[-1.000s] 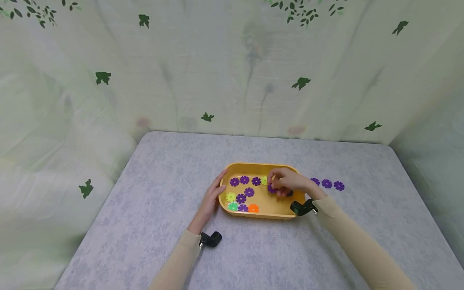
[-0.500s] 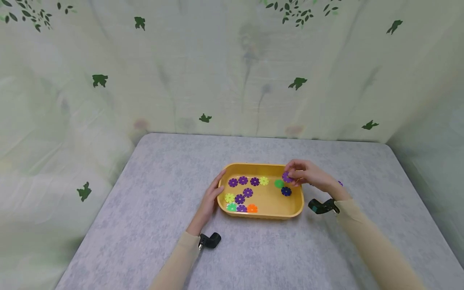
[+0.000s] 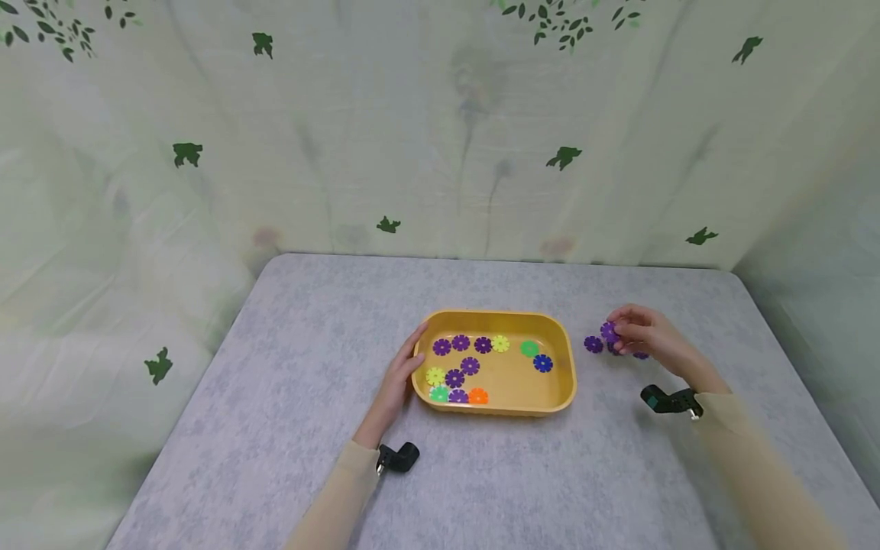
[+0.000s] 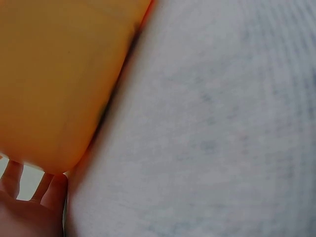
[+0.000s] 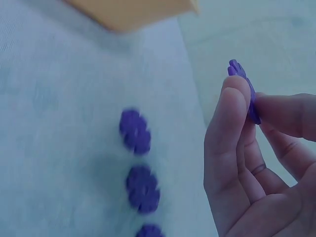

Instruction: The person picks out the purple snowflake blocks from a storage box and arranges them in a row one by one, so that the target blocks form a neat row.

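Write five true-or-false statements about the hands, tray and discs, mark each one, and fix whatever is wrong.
1. The right hand pinches a purple disc. True.
2. The left hand touches the tray. True.
3. Every disc in the tray is purple. False: the orange disc, for one, lies there too.
4. The blue disc lies inside the tray, toward its right end. True.
5. The right hand is over the tray. False: it is to the right of the tray, above the table.
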Tool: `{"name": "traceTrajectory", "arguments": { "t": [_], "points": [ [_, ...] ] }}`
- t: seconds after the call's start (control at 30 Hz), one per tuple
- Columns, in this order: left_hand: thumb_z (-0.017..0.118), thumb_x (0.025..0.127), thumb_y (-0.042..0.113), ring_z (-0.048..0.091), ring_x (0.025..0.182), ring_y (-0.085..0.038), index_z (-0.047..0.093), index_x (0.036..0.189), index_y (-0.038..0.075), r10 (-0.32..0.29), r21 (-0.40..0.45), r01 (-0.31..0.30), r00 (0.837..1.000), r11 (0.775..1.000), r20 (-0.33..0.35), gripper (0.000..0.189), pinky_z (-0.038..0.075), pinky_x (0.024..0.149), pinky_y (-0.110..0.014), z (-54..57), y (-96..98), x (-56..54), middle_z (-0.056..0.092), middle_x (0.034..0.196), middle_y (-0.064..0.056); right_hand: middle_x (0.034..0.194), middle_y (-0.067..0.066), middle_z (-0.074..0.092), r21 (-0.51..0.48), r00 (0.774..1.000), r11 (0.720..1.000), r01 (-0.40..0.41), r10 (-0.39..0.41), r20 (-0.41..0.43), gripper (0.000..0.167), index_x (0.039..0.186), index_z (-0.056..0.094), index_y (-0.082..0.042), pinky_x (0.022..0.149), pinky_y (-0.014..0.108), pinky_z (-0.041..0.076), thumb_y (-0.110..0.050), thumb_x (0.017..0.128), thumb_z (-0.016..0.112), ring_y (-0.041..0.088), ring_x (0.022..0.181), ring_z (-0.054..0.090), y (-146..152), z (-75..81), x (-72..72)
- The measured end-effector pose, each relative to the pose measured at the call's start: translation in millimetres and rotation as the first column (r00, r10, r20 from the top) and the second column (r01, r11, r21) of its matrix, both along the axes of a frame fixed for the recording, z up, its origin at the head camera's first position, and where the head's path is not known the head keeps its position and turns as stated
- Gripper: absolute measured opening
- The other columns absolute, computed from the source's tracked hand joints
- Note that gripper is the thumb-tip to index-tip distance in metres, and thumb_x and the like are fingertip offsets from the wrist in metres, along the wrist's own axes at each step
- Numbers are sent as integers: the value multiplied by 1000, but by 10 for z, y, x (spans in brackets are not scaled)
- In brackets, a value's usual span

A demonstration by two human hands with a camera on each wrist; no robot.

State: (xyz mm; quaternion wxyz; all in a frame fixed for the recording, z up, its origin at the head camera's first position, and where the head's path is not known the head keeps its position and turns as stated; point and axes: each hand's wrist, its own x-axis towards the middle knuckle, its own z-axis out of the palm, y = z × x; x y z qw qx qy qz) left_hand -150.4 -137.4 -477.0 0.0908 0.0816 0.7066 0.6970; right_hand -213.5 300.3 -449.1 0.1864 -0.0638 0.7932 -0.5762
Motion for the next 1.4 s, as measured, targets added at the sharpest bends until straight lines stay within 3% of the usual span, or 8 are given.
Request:
{"name": "traceTrajectory", "arguments": {
  "t": [0.27, 0.47, 0.6, 0.93, 1.13, 1.3, 1.4],
  "points": [
    [35, 104, 13, 13, 143, -15, 27, 152, 18, -1, 10, 1, 1000, 1000, -4, 49, 10, 116, -40, -18, 0, -7, 21, 156, 5, 92, 2, 58, -37, 995, 995, 97, -97, -17, 28, 116, 43, 11, 70, 27, 57, -12, 101, 47, 12, 76, 61, 398, -179, 124],
    [35, 104, 13, 14, 142, -13, 28, 152, 19, -5, 13, 5, 1000, 1000, 1, 49, 10, 116, -38, -11, -2, -4, 22, 156, 6, 93, -1, 58, 34, 987, 987, 158, -157, -20, 35, 122, 39, 16, 69, 24, 56, -12, 101, 46, 9, 75, 61, 588, -289, 171],
    [35, 104, 14, 14, 142, -12, 28, 152, 19, -4, 10, 4, 1000, 1000, 0, 49, 10, 116, -38, -15, -2, -7, 22, 156, 7, 94, 5, 57, 99, 979, 974, 202, -200, -27, 37, 126, 37, 18, 68, 25, 57, -9, 101, 44, 8, 74, 62, 636, -331, 190],
    [34, 104, 13, 14, 143, -13, 27, 152, 18, -8, 19, 8, 1000, 1000, -11, 49, 10, 116, -38, -23, -2, -4, 22, 156, 5, 98, 19, 59, 259, 955, 921, 289, -296, -16, 34, 123, 41, 18, 63, 25, 57, -7, 99, 43, 8, 68, 62, 621, -357, 185],
    [34, 104, 14, 15, 143, -14, 27, 152, 18, -9, 14, 9, 1000, 1000, -16, 48, 10, 116, -38, -20, 4, -2, 21, 156, 5, 98, 20, 58, 334, 954, 896, 292, -299, -33, 31, 120, 46, 15, 60, 26, 56, -6, 97, 44, 11, 68, 61, 604, -367, 175],
    [34, 104, 13, 15, 143, -15, 27, 152, 18, -3, 8, 3, 1000, 1000, -13, 48, 11, 116, -39, -18, 4, -1, 21, 156, 4, 102, 23, 55, 324, 951, 895, 306, -305, -54, 33, 122, 45, 14, 61, 25, 56, -9, 99, 43, 11, 68, 61, 578, -316, 167],
    [34, 104, 13, 15, 143, -14, 27, 152, 18, -1, 10, 1, 1000, 1000, -10, 48, 11, 116, -38, -19, 3, 0, 22, 156, 5, 112, 28, 51, 282, 953, 910, 303, -293, -79, 38, 126, 43, 14, 65, 23, 56, -14, 101, 41, 10, 70, 61, 521, -225, 156]
  ]
}}
